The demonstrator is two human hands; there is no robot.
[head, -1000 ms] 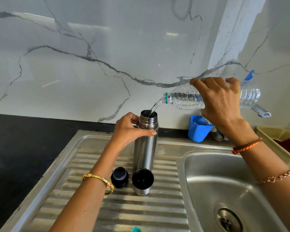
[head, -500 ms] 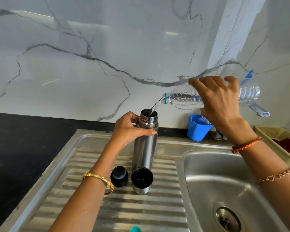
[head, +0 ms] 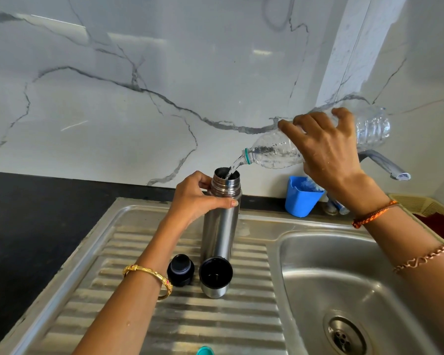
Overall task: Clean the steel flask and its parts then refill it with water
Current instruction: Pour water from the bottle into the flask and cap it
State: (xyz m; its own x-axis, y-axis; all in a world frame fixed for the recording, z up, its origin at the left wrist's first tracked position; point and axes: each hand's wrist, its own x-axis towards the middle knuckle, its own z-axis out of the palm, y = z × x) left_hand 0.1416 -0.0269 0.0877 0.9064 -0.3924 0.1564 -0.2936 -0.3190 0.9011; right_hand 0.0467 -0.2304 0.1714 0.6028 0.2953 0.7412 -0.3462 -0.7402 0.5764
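where the ribbed steel drainboard (head: 215,326) meets a marble wall (head: 139,85), the left hand (head: 195,198) grips the upright steel flask (head: 219,226); the right hand (head: 326,149) grips a tilted plastic bottle (head: 274,152) pouring water in.

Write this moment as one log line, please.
step: refilling | left hand: steadies flask | right hand: pours bottle

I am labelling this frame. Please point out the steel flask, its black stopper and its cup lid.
steel flask (head: 219,226), head view, bare body.
black stopper (head: 180,269), head view, top.
cup lid (head: 215,274), head view, dark inside.
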